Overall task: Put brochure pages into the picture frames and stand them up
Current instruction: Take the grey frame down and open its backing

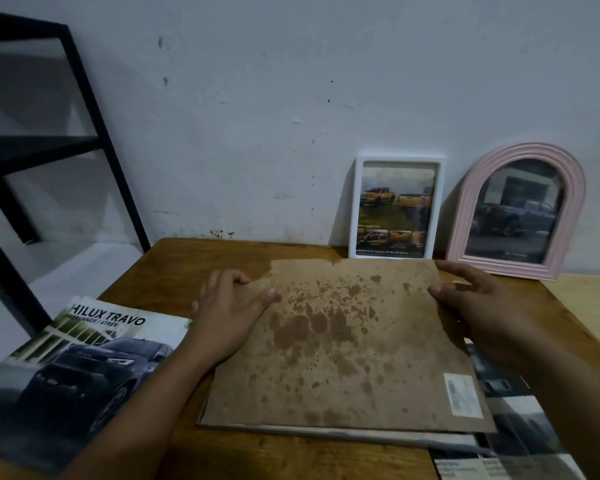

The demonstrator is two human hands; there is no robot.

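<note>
Step in hand: seating the stained backing board (347, 344) on the face-down frame – left hand (229, 317) and right hand (478, 306) pinch its far corners. Next: press flat, then stand upright.

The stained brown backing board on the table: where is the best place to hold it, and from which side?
Grip the stained backing board at its far corners, coming from its left and right edges, as the left hand and right hand do. It lies flat, so probably only the edges let the fingers slip under.
</note>
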